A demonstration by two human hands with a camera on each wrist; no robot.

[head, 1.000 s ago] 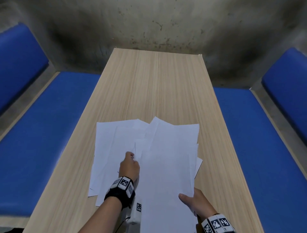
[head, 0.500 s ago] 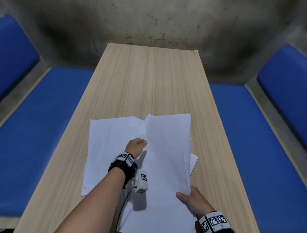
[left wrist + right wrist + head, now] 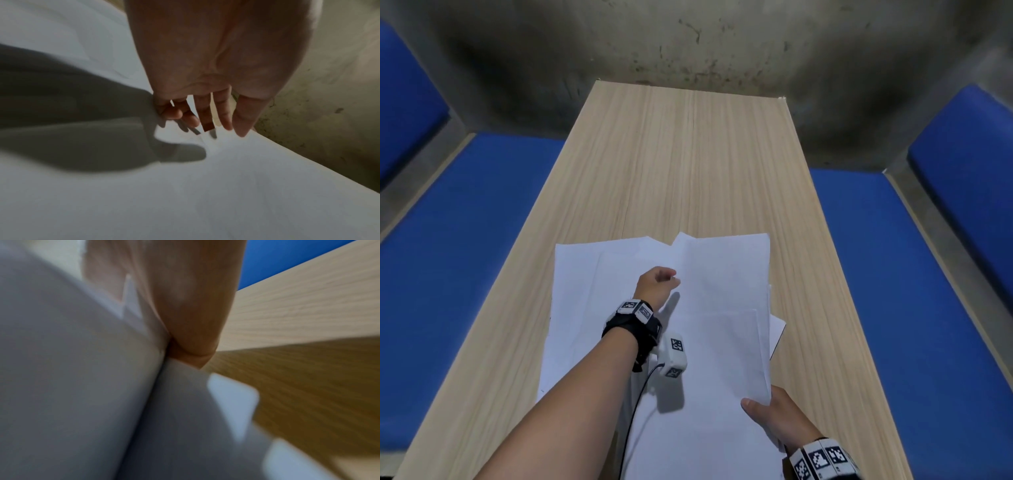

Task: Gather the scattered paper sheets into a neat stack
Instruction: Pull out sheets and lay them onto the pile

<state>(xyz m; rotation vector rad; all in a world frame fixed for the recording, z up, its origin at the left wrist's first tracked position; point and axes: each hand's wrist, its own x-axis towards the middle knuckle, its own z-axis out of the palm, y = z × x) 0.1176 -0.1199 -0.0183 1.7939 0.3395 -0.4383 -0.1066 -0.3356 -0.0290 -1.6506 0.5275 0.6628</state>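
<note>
Several white paper sheets lie overlapping on the near half of the wooden table (image 3: 688, 154). A rough stack (image 3: 722, 342) is on the right, with looser sheets (image 3: 585, 291) spread to its left. My left hand (image 3: 671, 279) is at the stack's left edge, far part. In the left wrist view the left hand (image 3: 205, 123) has its thumb on top of a sheet (image 3: 226, 178) and a fingertip tucked under its edge. My right hand (image 3: 767, 411) grips the stack's near right corner, thumb on top. The right wrist view shows the right hand (image 3: 185, 337) against blurred paper (image 3: 72, 369).
The table is long and narrow, and its far half is bare wood. Blue cushioned benches (image 3: 465, 240) (image 3: 911, 274) run along both sides. A stained grey wall (image 3: 688, 41) closes the far end. A sheet corner (image 3: 777, 325) sticks out on the stack's right.
My left hand has moved away from me and to the right, up to the stack's left edge. The right-hand sheets lie more squarely together. My right hand keeps its grip.
</note>
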